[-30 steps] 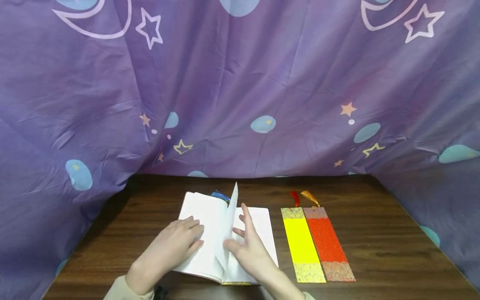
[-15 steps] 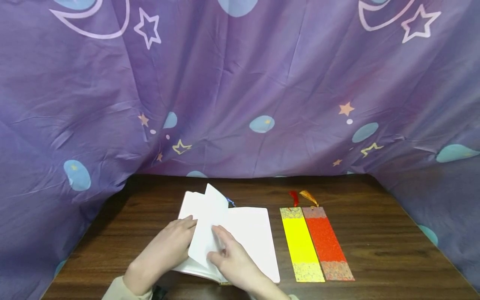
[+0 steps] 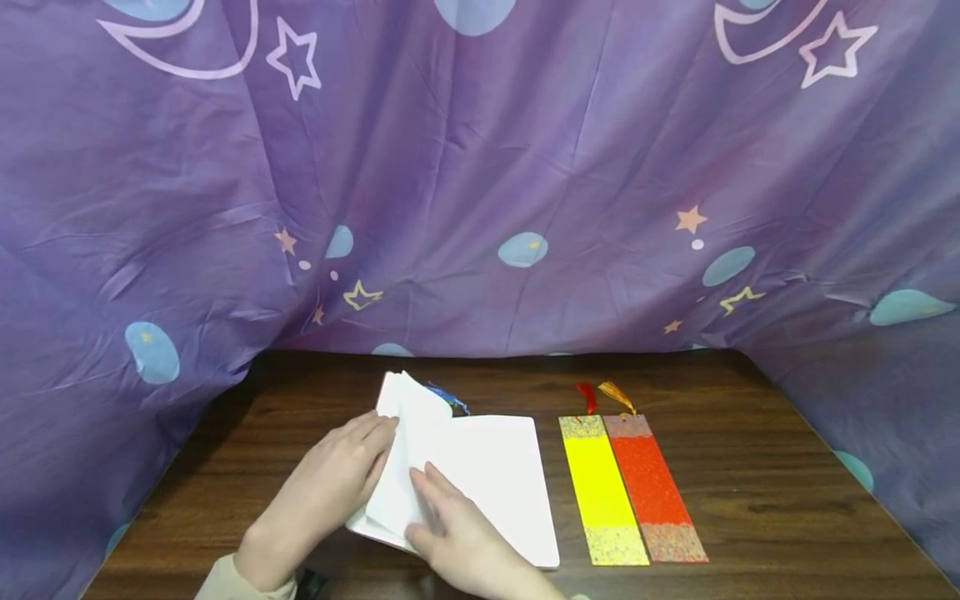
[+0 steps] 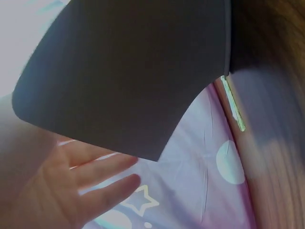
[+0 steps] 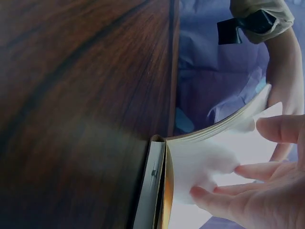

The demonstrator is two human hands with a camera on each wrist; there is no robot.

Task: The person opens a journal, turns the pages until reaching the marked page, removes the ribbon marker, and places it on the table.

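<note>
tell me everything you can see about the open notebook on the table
The notebook lies open and flat on the dark wooden table, left of two bookmarks. Its pages look like blank white paper; the right page lies flat, while several leaves on the left side are lifted and curved over. The left hand rests on the left side against those leaves, and the right hand touches them from below. A blue tassel shows at its far edge. The right wrist view shows a thin cover under the page stack.
</note>
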